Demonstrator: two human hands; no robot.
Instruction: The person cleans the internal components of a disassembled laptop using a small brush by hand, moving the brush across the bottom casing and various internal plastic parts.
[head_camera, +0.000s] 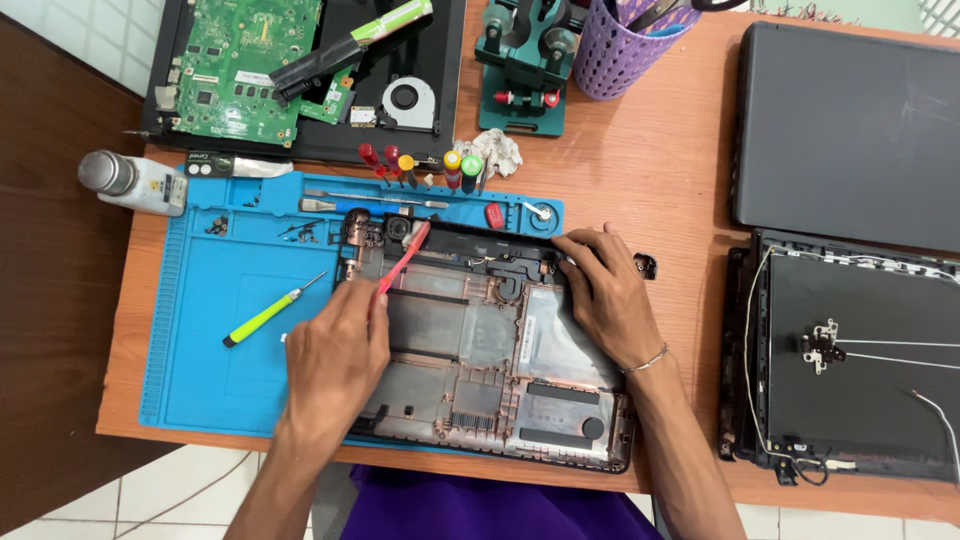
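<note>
Laptop bottom case (500, 370) lay open, inside up, on the blue repair mat (220, 350), near the desk's front edge. Left hand (335, 365) was gripping a red-handled tool (403, 258), tip angled up toward the case's top-left corner beside the hinge mount; couldn't tell whether the tip touched the plastic. Right hand (605, 295) held nothing, fingers curled and pressed down on the case's top-right edge, steadying it. Teardown looked far along, judging by the layout: case was already stripped to bare plastic with only small fittings left along the top edge, and the green motherboard (250, 65) sat apart on another chassis at the back of the desk, a fan (408, 100) beside it. Loose screws (300, 232) were scattered on the mat's upper section. Yellow-green screwdriver (265, 318) lay unused on the mat, just left of the case. Display lid (860, 370) with loose antenna wires lay well apart at right, a closed laptop (850, 130) above it. What seemed left: the remaining bits at the hinge end of the case. Nothing showed reassembly under way.
</note>
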